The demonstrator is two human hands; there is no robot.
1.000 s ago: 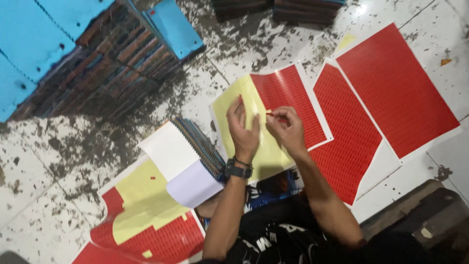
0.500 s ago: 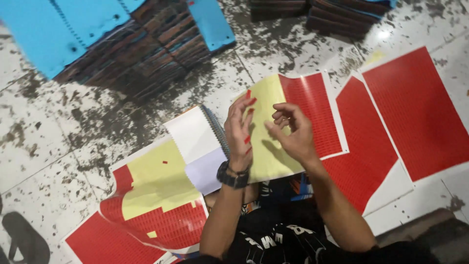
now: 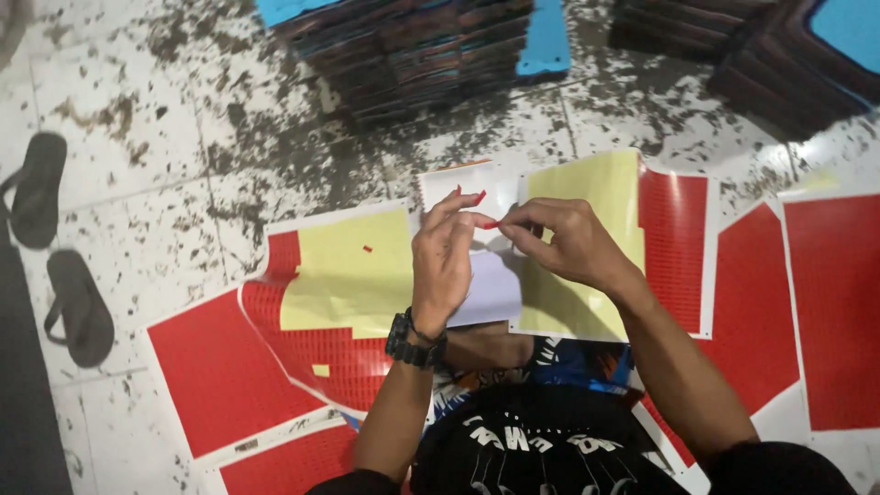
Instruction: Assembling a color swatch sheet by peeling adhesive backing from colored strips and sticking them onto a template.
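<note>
Hands meet above sheets spread on the floor

The left hand [image 3: 445,261] and right hand [image 3: 568,243] touch at the fingertips over a white booklet [image 3: 477,197]. Sticker sheets [image 3: 344,302] lie left and right of it, stacked book piles [image 3: 412,46] behind, two sandals [image 3: 55,247] far left.

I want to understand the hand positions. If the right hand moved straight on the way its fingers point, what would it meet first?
Probably the left hand's fingers: the right hand points leftward at them, a small red sticker between. Depth is unclear.

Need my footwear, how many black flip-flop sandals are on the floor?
2. One black flip-flop sandal lies at the far left; the other lies just below it. Others may be out of view.
</note>
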